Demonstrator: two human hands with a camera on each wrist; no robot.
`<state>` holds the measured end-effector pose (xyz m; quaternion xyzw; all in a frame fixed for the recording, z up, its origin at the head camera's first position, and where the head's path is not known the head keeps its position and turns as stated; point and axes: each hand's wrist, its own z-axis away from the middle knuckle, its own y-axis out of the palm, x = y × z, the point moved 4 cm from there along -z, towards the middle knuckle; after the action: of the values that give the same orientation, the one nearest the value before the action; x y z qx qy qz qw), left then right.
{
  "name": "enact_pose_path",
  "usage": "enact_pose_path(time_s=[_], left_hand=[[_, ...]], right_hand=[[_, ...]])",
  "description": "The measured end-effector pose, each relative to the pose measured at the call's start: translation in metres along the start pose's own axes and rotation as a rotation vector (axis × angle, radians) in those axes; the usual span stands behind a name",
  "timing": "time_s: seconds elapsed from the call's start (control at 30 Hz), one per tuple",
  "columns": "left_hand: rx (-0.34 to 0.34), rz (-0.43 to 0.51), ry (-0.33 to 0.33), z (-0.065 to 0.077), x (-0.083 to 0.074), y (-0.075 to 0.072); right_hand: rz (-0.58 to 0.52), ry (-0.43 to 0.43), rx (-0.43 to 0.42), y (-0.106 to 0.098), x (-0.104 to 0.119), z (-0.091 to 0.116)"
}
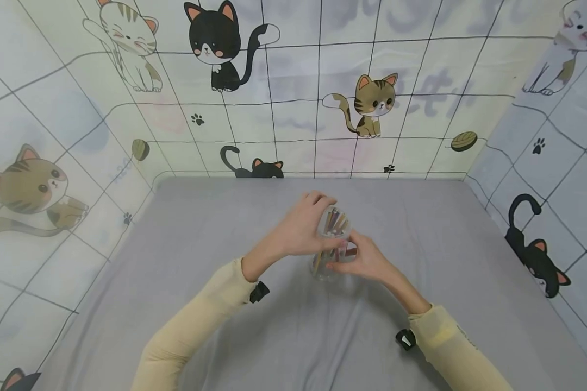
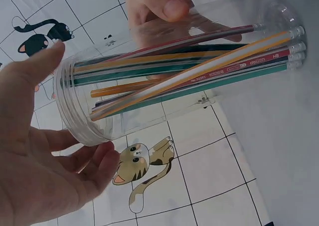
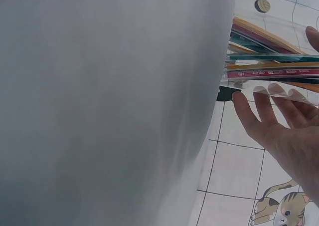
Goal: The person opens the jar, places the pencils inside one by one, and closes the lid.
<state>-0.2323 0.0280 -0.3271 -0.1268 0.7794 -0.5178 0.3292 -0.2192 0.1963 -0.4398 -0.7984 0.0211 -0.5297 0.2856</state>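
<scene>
A clear cylindrical jar (image 1: pixel 325 273) stands at the middle of the grey-covered table. Several pencils (image 2: pixel 249 64) lean inside it, striped in yellow, white, green and red, with their white-tipped ends at the bottom. My left hand (image 1: pixel 300 224) grips the jar's ridged top end, thumb on one side and fingers curled round the other. Whether a separate lid is on that end, I cannot tell. Lower down, my right hand (image 1: pixel 367 258) holds the jar's side between thumb and fingers. The right wrist view catches the right hand (image 3: pixel 291 128) beside the pencils at its edge.
A grey cloth (image 1: pixel 200 217) covers the table. Behind it and along both sides rise hangings (image 1: pixel 293 119) printed with cats and a grid. A small black wrist piece (image 1: pixel 259 292) sits at the left cuff, another black piece (image 1: pixel 405 339) at the right.
</scene>
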Motion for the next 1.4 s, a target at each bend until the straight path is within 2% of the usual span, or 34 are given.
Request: enact_pose_path(time_s=[0.13, 0.23, 0.47, 0.7, 0.93, 1.17, 1.4], left_hand=[[-0.050, -0.019, -0.038, -0.001, -0.002, -0.002], [-0.034, -0.022, -0.043, -0.002, -0.003, -0.002], [-0.014, -0.016, 0.003, -0.006, -0.003, -0.005], [0.009, -0.027, -0.053, -0.007, -0.003, -0.005], [0.021, -0.040, -0.083, -0.007, -0.005, -0.005], [0.033, -0.047, -0.033, -0.008, -0.006, -0.007], [0.105, -0.022, 0.052, -0.011, -0.003, -0.010]], right_hand=[[0.005, 0.011, 0.006, -0.001, 0.002, 0.000], [0.016, 0.008, 0.011, -0.001, 0.002, -0.001], [0.029, -0.008, 0.025, -0.001, 0.002, -0.001], [0.039, -0.011, 0.019, -0.001, 0.002, -0.001], [0.060, 0.023, 0.004, 0.002, 0.002, -0.001], [0.073, 0.005, 0.003, 0.001, 0.002, -0.001], [0.101, -0.010, -0.001, -0.001, 0.004, -0.001]])
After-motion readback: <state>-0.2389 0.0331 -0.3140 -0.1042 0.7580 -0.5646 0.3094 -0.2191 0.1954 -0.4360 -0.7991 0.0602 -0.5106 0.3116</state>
